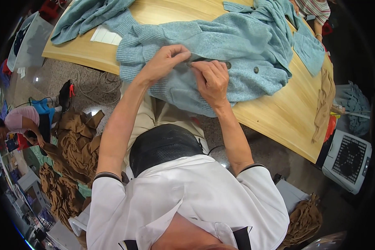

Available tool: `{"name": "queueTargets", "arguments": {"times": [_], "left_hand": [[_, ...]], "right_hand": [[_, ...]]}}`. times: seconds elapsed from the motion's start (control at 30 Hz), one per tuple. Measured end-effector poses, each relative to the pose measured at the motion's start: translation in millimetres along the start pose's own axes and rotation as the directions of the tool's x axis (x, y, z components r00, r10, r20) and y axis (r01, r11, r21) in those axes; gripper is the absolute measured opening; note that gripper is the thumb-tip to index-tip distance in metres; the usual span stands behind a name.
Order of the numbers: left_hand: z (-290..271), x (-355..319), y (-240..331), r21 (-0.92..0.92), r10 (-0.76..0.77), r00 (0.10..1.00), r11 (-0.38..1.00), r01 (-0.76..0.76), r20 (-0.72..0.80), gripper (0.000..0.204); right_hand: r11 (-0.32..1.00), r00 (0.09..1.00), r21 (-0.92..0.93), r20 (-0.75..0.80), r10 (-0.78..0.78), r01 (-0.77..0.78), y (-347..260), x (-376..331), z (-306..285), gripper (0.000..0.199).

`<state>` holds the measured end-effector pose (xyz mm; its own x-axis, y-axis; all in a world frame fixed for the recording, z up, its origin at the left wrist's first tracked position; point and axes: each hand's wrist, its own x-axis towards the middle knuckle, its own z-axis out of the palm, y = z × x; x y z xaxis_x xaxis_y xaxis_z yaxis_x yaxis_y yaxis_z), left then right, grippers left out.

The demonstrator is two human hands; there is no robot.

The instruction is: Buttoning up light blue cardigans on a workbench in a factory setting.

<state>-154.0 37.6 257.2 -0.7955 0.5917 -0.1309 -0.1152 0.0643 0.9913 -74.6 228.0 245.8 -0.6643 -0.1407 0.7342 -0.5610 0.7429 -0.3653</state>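
Observation:
A light blue knit cardigan (246, 39) lies across the near edge of the wooden table, its ribbed hem to the left and part of it hanging over the edge. Dark round buttons (256, 70) run along its front band. My left hand (164, 62) is closed in a pinch at the edge of this band. Close beside it, my right hand (212, 79) pinches the same band with bent fingers, left of the visible buttons. Whatever lies right between the fingertips is mostly hidden; a button there cannot be made out for sure.
More light blue knitwear (91, 16) covers the table's far left, beside a white paper (106, 35). A brown cloth strip (324, 104) lies along the right edge. Another person's arm (318, 28) reaches in at far right. Brown garments (77, 146) are heaped at left, near a person in pink (18, 121).

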Motion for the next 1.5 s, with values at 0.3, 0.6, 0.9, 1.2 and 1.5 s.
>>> {"name": "queueTargets", "arguments": {"times": [0.3, 0.6, 0.9, 1.2, 1.5], "left_hand": [[-3.5, -5.2, -5.2, 0.135, 0.030, 0.999, 0.991, -0.026, -0.024, 0.030], [-5.0, -5.9, -10.1, 0.162, 0.101, 0.995, 0.982, -0.099, -0.004, 0.026], [-10.2, -18.9, 0.7, 0.107, 0.090, 0.993, 0.989, -0.098, 0.071, 0.021], [-6.5, -21.4, -20.8, 0.309, 0.268, 0.963, 0.920, -0.242, -0.043, 0.021], [14.9, -19.6, -28.7, 0.330, 0.401, 0.877, 0.892, -0.308, -0.265, 0.014]], "right_hand": [[0.999, 1.000, -0.049, 0.004, -0.021, 0.021, -2.2, -3.2, -0.1, 0.022], [0.992, 0.997, -0.126, 0.073, -0.020, 0.029, 0.4, -3.3, 3.7, 0.014], [1.000, 0.976, -0.021, 0.215, 0.008, -0.004, 2.0, -2.8, -10.6, 0.007], [0.959, 0.971, 0.198, 0.168, 0.168, -0.200, 1.7, -6.2, -7.0, 0.009], [0.944, 0.961, 0.177, 0.027, 0.276, -0.277, -7.0, -1.3, 7.6, 0.012]]}}
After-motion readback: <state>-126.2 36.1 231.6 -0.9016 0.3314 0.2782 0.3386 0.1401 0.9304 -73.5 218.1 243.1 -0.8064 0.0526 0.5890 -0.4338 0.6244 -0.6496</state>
